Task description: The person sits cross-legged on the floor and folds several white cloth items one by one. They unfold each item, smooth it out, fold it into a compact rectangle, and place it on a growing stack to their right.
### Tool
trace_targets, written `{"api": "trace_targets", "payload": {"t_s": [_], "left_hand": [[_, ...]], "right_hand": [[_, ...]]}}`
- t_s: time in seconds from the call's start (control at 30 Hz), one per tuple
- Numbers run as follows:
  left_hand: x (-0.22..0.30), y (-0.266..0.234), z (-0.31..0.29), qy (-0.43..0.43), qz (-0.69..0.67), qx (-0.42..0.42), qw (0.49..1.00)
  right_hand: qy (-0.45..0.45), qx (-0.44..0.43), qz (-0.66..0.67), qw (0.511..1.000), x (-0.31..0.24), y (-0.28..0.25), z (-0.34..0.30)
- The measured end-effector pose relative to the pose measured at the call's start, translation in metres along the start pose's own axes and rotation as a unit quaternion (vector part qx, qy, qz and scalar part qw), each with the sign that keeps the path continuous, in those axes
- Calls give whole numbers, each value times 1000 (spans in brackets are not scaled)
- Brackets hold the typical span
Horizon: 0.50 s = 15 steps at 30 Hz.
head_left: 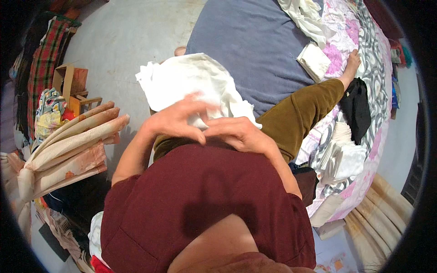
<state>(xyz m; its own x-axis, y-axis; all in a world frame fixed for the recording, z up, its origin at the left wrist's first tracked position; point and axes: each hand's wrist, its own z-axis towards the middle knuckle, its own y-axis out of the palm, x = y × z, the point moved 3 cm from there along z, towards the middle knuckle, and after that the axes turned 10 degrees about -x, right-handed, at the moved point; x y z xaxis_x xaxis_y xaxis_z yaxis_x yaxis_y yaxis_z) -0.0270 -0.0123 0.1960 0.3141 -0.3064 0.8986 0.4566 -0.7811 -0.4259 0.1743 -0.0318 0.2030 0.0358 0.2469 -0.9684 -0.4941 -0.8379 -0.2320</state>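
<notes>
A white cloth (191, 77) lies rumpled across my lap and over my left leg, its right end trailing near my right knee. Above its near part is my left hand (180, 119), thumb spread away from the fingers, with the fingertips smeared by motion. My right hand (241, 133) reaches in from the other side, its fingers stretched toward the left thumb, close to it. White fabric shows in the gap between the two hands. Neither hand visibly grips the cloth, though the near edge of it is partly hidden behind them.
A grey-blue blanket (246, 50) spreads ahead of me. On the patterned bedsheet (334, 59) to the right lie a folded white cloth (314, 62), a black garment (356, 109) and a stack of folded white cloths (343, 159). At left hangs a gathered beige curtain (68, 150), near a wooden stool (84, 102).
</notes>
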Motion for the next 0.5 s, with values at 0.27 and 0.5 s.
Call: {"api": "trace_targets", "payload": {"t_s": [0.27,0.5], "left_hand": [[14,-90,-11,-82,-41,22,996],[6,-225,-2,-98,128,322,933]], "right_hand": [[50,160,-237,957,-84,-117,-30],[152,336,-430,824,-76,-234,-49]]}}
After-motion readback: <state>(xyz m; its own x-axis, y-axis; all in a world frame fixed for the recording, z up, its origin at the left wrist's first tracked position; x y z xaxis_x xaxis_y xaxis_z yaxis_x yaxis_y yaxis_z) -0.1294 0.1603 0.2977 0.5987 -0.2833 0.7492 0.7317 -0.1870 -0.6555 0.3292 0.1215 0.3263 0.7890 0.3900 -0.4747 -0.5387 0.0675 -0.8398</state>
